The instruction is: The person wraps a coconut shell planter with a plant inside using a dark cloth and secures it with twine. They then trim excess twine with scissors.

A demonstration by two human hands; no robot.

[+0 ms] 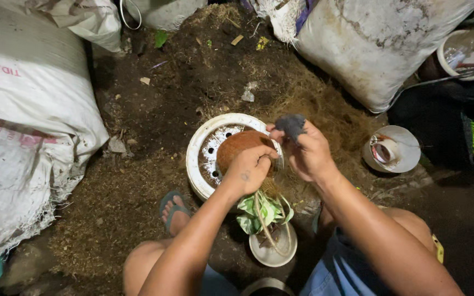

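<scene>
Clearly, the left hand [250, 167] had its grip closed on the rim of a brown coconut shell [238, 149], held over a white perforated pot [207, 137]. Just right of that grip, the right hand [307, 153] pinched a grey wad [291, 125]. Below both grips stood a small potted plant [264, 214]; white sacks [23, 115] lay far left.
</scene>
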